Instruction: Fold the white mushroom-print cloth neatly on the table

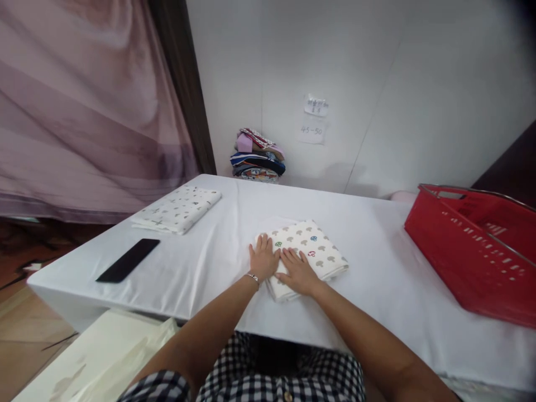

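A folded white cloth [325, 245] with grey mushroom prints and a few coloured ones lies in front of me on the table. Flat on its left part rests my left hand [263, 259], fingers stretched out and a thin bracelet at the wrist. My right hand [298, 272] presses beside it on the cloth's near half, palm down with the fingers spread. Neither hand grips anything. Another folded white cloth [180, 209], with small dark prints, sits at the table's far left, apart from both hands.
The table [226, 245] has a white cover. On its left lies a flat black object [128, 260], perhaps a phone. A red plastic basket [464, 262] stands at the right. Folded fabrics [257, 159] are stacked beyond the far edge. A pinkish curtain [92, 100] hangs left.
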Demonstrator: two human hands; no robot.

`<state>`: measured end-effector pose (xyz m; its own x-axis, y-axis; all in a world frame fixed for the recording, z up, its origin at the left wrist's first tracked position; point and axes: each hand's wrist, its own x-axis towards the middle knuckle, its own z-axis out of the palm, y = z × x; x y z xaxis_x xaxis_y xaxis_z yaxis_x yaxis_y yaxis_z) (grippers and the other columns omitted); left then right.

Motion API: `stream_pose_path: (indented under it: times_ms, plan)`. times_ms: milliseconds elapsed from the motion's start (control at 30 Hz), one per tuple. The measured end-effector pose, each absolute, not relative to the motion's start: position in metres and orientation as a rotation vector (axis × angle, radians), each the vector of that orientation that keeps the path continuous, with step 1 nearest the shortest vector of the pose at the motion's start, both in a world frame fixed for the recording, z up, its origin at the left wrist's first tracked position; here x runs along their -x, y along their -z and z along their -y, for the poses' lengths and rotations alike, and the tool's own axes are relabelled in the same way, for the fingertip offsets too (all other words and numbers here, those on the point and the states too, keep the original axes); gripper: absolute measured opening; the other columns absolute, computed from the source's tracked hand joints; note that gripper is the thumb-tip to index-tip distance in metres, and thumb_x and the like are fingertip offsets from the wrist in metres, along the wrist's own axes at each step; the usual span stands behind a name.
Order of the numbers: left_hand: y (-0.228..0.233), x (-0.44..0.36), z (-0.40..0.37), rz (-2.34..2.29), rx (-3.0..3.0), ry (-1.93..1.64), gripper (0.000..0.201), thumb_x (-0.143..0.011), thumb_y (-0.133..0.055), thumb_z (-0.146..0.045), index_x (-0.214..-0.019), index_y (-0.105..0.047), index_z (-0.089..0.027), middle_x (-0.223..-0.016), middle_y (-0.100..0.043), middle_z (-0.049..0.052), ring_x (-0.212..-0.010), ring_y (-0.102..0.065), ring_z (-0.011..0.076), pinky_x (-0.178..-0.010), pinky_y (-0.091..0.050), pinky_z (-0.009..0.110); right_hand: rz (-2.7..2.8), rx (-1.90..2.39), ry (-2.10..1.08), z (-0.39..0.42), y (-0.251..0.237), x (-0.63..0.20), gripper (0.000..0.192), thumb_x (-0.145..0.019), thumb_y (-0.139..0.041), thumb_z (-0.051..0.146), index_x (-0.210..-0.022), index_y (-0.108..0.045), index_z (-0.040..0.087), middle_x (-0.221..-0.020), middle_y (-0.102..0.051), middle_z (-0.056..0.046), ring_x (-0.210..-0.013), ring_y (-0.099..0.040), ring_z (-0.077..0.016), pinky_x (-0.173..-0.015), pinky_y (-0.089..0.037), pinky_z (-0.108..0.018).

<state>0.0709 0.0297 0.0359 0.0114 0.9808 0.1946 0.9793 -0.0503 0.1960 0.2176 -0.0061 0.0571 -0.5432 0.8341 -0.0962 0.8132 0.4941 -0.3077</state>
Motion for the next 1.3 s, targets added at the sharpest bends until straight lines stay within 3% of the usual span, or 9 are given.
stream_pose_path:
  times_ms: [133, 267, 500, 600, 667, 767, 867, 1033, 1300]
  plan:
    - [-0.050, -0.064, -0.052, -2.120, -2.374, -0.487, 0.041, -0.090, -0.037, -0.033, -0.124, -0.054, -0.020, -0.142, -0.042, 0.011, -0.137, -0.024, 0.0277, -0.109, -0.017, 0.055, 2.617, 1.433, -0.436, 0.033, -0.058, -0.206, 0.065, -0.090, -0.030, 0.058, -0.142, -0.032, 0.018, -0.152, -0.018, -0.012, -0.140, -0.010, -0.0289, -0.111, -0.006, -0.051]
    - [-0.061, -0.059, -0.071, -1.997, -2.321, -0.374, 0.040, -0.090, -0.035, -0.031, -0.127, -0.050, -0.023, -0.132, -0.052, 0.008, -0.122, -0.043, 0.0241, -0.100, -0.035, 0.044, 2.678, 1.230, -0.249, 0.058, -0.047, -0.196, 0.054, -0.092, -0.039, 0.046, -0.139, -0.037, 0.020, -0.151, -0.022, -0.010, -0.140, -0.010, -0.0275, -0.112, -0.003, -0.051]
    - [-0.062, -0.044, -0.013, -2.084, -2.166, -0.301, 0.038, -0.088, -0.040, -0.039, -0.113, -0.056, -0.015, -0.106, -0.061, 0.012, -0.098, -0.057, 0.0251, -0.083, -0.044, 0.037, 2.833, 0.992, -0.376, 0.058, -0.055, -0.297, 0.041, -0.091, -0.037, 0.016, -0.127, -0.052, 0.030, -0.145, -0.037, 0.001, -0.138, -0.021, -0.0200, -0.112, 0.000, -0.052]
    - [-0.063, -0.042, 0.008, -2.067, -2.035, -0.366, 0.040, -0.084, -0.046, -0.045, -0.110, -0.055, -0.015, -0.109, -0.060, 0.011, -0.095, -0.059, 0.0235, -0.080, -0.046, 0.035, 2.703, 1.172, -0.535, 0.056, -0.073, -0.321, 0.037, -0.089, -0.043, 0.022, -0.121, -0.058, 0.031, -0.139, -0.046, 0.001, -0.136, -0.029, -0.0204, -0.112, -0.007, -0.050]
    - [-0.066, -0.047, 0.008, -2.076, -2.103, -0.477, 0.039, -0.084, -0.048, -0.043, -0.111, -0.055, -0.015, -0.117, -0.058, 0.012, -0.105, -0.056, 0.0246, -0.087, -0.044, 0.036, 2.539, 1.289, -0.527, 0.047, -0.086, -0.315, 0.035, -0.090, -0.041, 0.031, -0.121, -0.058, 0.030, -0.136, -0.050, -0.001, -0.133, -0.034, -0.0203, -0.112, -0.012, -0.047]
    - [-0.067, -0.058, -0.004, -1.965, -2.360, -0.623, 0.041, -0.087, -0.046, -0.039, -0.122, -0.051, -0.018, -0.137, -0.045, 0.012, -0.128, -0.038, 0.0254, -0.106, -0.031, 0.040, 2.316, 1.440, -0.299, 0.023, -0.094, -0.287, 0.042, -0.093, -0.035, 0.038, -0.130, -0.050, 0.024, -0.145, -0.038, -0.005, -0.137, -0.025, -0.0222, -0.112, -0.012, -0.046]
    - [-0.060, -0.067, -0.012, -1.795, -2.469, -0.498, 0.047, -0.089, -0.042, -0.041, -0.132, -0.045, -0.023, -0.147, -0.033, 0.008, -0.138, -0.023, 0.0257, -0.112, -0.019, 0.047, 2.249, 1.698, -0.212, 0.002, -0.081, -0.264, 0.054, -0.092, -0.036, 0.045, -0.138, -0.038, 0.017, -0.151, -0.024, -0.011, -0.140, -0.012, -0.0260, -0.111, -0.009, -0.047]
    - [-0.043, -0.065, -0.010, -1.749, -2.376, -0.358, 0.053, -0.092, -0.030, -0.048, -0.139, -0.037, -0.024, -0.151, -0.026, 0.005, -0.140, -0.017, 0.0237, -0.110, -0.020, 0.051, 2.351, 1.818, -0.327, -0.007, -0.050, -0.259, 0.063, -0.092, -0.028, 0.052, -0.141, -0.032, 0.014, -0.153, -0.017, -0.011, -0.141, -0.009, -0.0259, -0.111, -0.006, -0.045]
    - [-0.043, -0.063, -0.012, -1.705, -2.338, -0.428, 0.053, -0.091, -0.033, -0.048, -0.138, -0.039, -0.022, -0.150, -0.027, 0.007, -0.140, -0.018, 0.0230, -0.105, -0.033, 0.042, 2.045, 2.061, -0.369, -0.036, -0.053, -0.280, 0.065, -0.090, -0.032, 0.048, -0.142, -0.027, 0.011, -0.154, -0.011, -0.012, -0.141, -0.003, -0.0252, -0.112, -0.008, -0.041]
